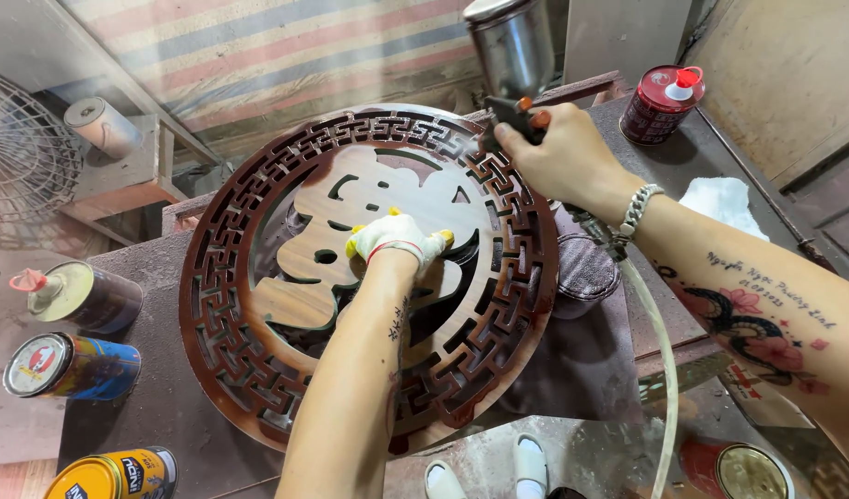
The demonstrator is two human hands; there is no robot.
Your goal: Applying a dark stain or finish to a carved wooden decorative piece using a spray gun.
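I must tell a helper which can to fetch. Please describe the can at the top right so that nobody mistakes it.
Find the round carved panel. Beyond the right hand holding the spray gun, a can stands upright. Unlike the cans lying at left, it is dark red with a red-and-white spout cap.

- The left hand (397, 238), in a white glove with yellow fingertips, lay palm down with its fingers spread flat, the bare, tattooed forearm running up from the lower edge.
- The right hand (558, 157) was bare and curled shut in a grip, knuckles upward, a chain bracelet behind the fingers at the wrist, the tattooed forearm stretching rightward.
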